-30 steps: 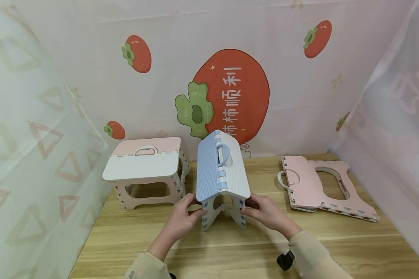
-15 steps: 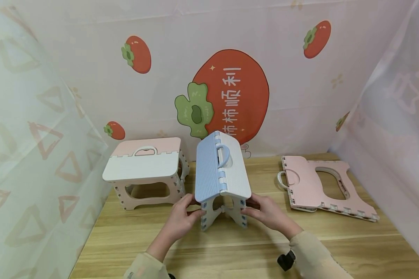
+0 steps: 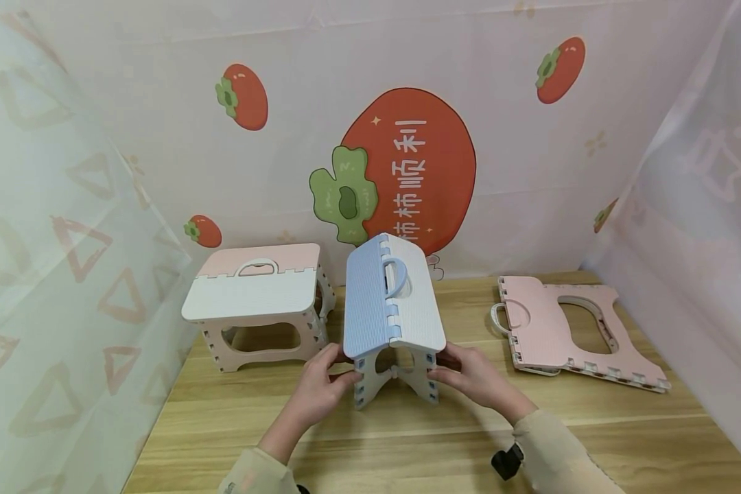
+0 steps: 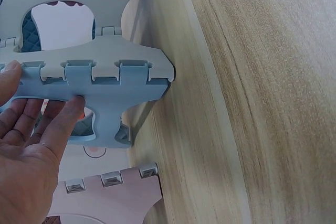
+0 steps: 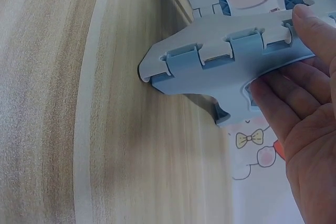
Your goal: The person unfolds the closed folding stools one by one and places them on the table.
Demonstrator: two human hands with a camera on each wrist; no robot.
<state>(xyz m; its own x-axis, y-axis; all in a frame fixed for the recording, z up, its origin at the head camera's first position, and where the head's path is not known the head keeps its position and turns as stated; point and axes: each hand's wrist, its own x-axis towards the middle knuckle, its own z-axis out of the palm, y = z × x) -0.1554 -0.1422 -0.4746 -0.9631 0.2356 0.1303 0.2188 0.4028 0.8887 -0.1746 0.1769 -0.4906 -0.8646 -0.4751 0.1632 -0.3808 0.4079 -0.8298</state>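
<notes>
A blue and white folding stool (image 3: 367, 302) stands partly unfolded on the wooden table, its two top halves meeting in a peak like a roof. A blue carry handle (image 3: 396, 277) sticks up at the ridge. My left hand (image 3: 322, 385) grips the left leg panel, thumb on the near edge; in the left wrist view its fingers (image 4: 59, 129) reach into the cutout of the blue panel. On the opposite side my right hand (image 3: 474, 376) holds the other leg panel the same way, thumb (image 5: 314, 27) over the hinged edge. Between the hands, the end legs spread apart.
An unfolded pink and white stool (image 3: 253, 295) stands at the left, close to the blue one. A pink stool (image 3: 540, 322) lies folded flat at the right. Printed curtains (image 3: 272, 185) enclose the wooden table (image 3: 395, 446) at the back and sides.
The blue and white stool's leg panels have moved slightly apart, and its peaked top has widened a little. Both hands have moved outward slightly with the panels.
</notes>
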